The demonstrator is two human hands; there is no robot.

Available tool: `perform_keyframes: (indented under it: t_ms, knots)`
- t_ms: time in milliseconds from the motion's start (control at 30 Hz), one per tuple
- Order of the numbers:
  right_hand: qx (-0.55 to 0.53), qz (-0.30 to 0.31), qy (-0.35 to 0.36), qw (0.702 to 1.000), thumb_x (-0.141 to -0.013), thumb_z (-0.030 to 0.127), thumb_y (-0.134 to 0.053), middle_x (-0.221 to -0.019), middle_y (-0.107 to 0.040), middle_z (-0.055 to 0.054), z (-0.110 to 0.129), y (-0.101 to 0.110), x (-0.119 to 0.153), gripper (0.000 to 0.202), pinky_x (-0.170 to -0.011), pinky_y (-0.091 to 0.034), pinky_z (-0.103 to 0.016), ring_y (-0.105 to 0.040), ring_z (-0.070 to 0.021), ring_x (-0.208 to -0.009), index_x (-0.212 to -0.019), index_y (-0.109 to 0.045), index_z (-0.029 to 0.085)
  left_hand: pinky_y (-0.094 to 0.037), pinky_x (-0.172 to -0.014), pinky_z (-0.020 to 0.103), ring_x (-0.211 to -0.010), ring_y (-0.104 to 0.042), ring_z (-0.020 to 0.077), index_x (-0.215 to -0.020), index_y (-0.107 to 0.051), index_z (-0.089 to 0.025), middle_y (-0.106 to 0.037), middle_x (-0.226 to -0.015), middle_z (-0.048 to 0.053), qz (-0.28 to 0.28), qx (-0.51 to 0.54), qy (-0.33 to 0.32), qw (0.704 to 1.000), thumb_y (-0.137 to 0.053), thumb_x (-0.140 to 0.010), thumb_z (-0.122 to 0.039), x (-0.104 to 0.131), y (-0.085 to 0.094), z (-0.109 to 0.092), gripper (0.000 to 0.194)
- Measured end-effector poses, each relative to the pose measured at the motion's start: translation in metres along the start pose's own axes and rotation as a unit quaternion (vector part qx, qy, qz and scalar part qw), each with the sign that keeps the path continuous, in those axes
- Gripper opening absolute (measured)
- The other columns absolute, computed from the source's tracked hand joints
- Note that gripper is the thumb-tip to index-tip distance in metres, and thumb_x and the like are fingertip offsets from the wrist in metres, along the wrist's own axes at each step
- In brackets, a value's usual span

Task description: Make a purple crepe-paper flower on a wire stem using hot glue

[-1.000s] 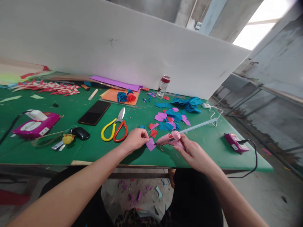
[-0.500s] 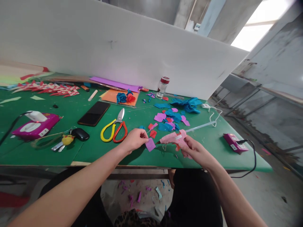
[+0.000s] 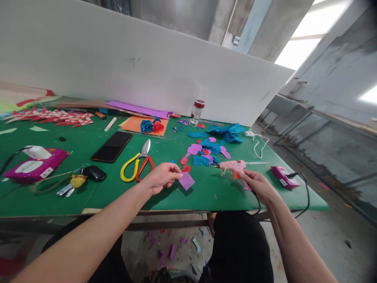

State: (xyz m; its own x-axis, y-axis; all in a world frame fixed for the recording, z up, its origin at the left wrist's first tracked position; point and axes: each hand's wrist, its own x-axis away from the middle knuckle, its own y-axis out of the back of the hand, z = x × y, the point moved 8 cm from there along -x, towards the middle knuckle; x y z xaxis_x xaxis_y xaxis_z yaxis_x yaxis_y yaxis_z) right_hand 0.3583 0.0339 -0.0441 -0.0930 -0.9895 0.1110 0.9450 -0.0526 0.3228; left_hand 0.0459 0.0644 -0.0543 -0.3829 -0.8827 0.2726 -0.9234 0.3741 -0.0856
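My left hand (image 3: 165,177) pinches a small purple paper square (image 3: 187,181) by its corner, just above the green table (image 3: 206,200). To the right, my right hand (image 3: 256,181) is closed on the handle of a pink glue gun (image 3: 232,165), whose nozzle points left toward the purple square, some way from it. A clear glue stick (image 3: 256,162) sticks out of the gun's back. Behind both hands lie purple, red and blue paper pieces (image 3: 194,149). Scissors (image 3: 141,161) with yellow and red handles rest left of my left hand.
A phone (image 3: 112,146), keys with a yellow charm (image 3: 78,181) and a magenta power strip (image 3: 38,165) lie at left. Paper flowers (image 3: 151,125), a glass jar (image 3: 197,113) and crumpled blue paper (image 3: 231,132) are farther back. Another magenta power block (image 3: 284,177) sits at right.
My right hand has drawn the glue gun right, away from the purple square, and lowered it toward the table. My left hand still holds the square. The camera view has shifted slightly.
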Motion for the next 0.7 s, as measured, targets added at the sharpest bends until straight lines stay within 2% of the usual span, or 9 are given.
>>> perform_keyframes:
  t_ms: [167, 300, 367, 467, 500, 533, 600, 633, 700]
  knots:
    - [0.035, -0.074, -0.010, 0.997, -0.060, 0.064, -0.073, -0.054, -0.052, 0.005, -0.021, 0.028, -0.006, 0.052, -0.042, -0.028, -0.022, -0.038, -0.0085, -0.042, -0.079, -0.059, 0.018, -0.011, -0.040, 0.020, -0.040, -0.022, 0.0009, -0.064, -0.055, -0.015, -0.039, -0.049, -0.008, 0.010, 0.036, -0.005, 0.999, -0.079, -0.059, -0.027, -0.002, 0.004, -0.003, 0.027]
    - [0.138, -0.072, 0.027, 0.987, -0.072, 0.066, -0.062, -0.049, -0.047, 0.006, -0.025, 0.028, -0.012, 0.048, -0.046, -0.033, -0.025, -0.042, -0.0116, -0.042, -0.078, -0.058, 0.019, -0.011, -0.040, 0.020, -0.040, -0.022, 0.0008, -0.064, -0.055, -0.015, -0.042, -0.051, -0.007, 0.004, 0.035, -0.011, 0.999, -0.080, -0.059, -0.027, 0.000, 0.007, -0.008, 0.028]
    - [0.237, -0.109, 0.050, 0.964, -0.072, 0.066, -0.060, -0.055, -0.054, 0.002, -0.014, 0.029, -0.010, 0.047, -0.051, -0.038, -0.028, -0.049, -0.0158, -0.049, -0.077, -0.060, 0.019, -0.013, -0.040, 0.019, -0.040, -0.025, 0.0011, -0.064, -0.056, -0.015, -0.043, -0.052, -0.007, 0.001, 0.033, -0.019, 0.999, -0.080, -0.059, -0.027, 0.002, 0.009, -0.013, 0.028]
    - [0.331, -0.230, 0.139, 0.905, -0.073, 0.062, -0.062, -0.081, -0.064, -0.008, 0.033, 0.021, 0.006, 0.045, -0.067, -0.045, -0.035, -0.058, -0.0248, -0.075, -0.083, -0.063, 0.018, -0.016, -0.039, 0.019, -0.041, -0.029, 0.0016, -0.066, -0.058, -0.014, -0.046, -0.055, -0.006, -0.010, 0.018, -0.036, 0.999, -0.079, -0.059, -0.029, 0.006, 0.012, -0.020, 0.027]
    - [0.322, -0.237, 0.170, 0.901, -0.078, 0.059, -0.058, -0.089, -0.065, -0.010, 0.050, 0.009, 0.012, 0.042, -0.071, -0.046, -0.036, -0.059, -0.0256, -0.082, -0.088, -0.063, 0.018, -0.016, -0.039, 0.019, -0.041, -0.029, 0.0018, -0.067, -0.059, -0.014, -0.048, -0.056, -0.005, -0.015, 0.008, -0.044, 0.999, -0.079, -0.059, -0.029, 0.007, 0.014, -0.023, 0.026]
    - [0.290, -0.216, 0.188, 0.913, -0.084, 0.055, -0.053, -0.091, -0.066, -0.009, 0.064, -0.007, 0.015, 0.039, -0.071, -0.046, -0.035, -0.060, -0.0242, -0.082, -0.091, -0.064, 0.019, -0.017, -0.039, 0.019, -0.041, -0.030, 0.0019, -0.067, -0.059, -0.014, -0.049, -0.056, -0.005, -0.020, -0.003, -0.053, 0.998, -0.079, -0.060, -0.030, 0.007, 0.015, -0.026, 0.026]
    - [0.182, -0.105, 0.203, 0.956, -0.090, 0.050, -0.046, -0.091, -0.068, -0.007, 0.087, -0.054, 0.015, 0.036, -0.071, -0.048, -0.032, -0.062, -0.0213, -0.081, -0.097, -0.064, 0.019, -0.018, -0.038, 0.019, -0.041, -0.031, 0.0022, -0.067, -0.060, -0.014, -0.050, -0.056, -0.005, -0.027, -0.022, -0.068, 0.997, -0.078, -0.060, -0.031, 0.009, 0.018, -0.031, 0.026]
    - [0.136, -0.047, 0.216, 0.966, -0.091, 0.048, -0.046, -0.093, -0.069, -0.007, 0.098, -0.079, 0.015, 0.035, -0.075, -0.048, -0.031, -0.063, -0.0211, -0.086, -0.097, -0.065, 0.019, -0.018, -0.038, 0.018, -0.041, -0.031, 0.0023, -0.067, -0.060, -0.014, -0.050, -0.055, -0.005, -0.030, -0.028, -0.074, 0.996, -0.078, -0.060, -0.032, 0.009, 0.020, -0.034, 0.027]
    - [0.047, 0.014, 0.236, 0.970, -0.092, 0.045, -0.045, -0.095, -0.070, -0.006, 0.116, -0.118, 0.014, 0.034, -0.081, -0.047, -0.030, -0.063, -0.0203, -0.093, -0.096, -0.066, 0.019, -0.018, -0.038, 0.018, -0.041, -0.031, 0.0025, -0.067, -0.060, -0.014, -0.048, -0.053, -0.006, -0.034, -0.029, -0.081, 0.996, -0.079, -0.060, -0.034, 0.011, 0.025, -0.040, 0.028]
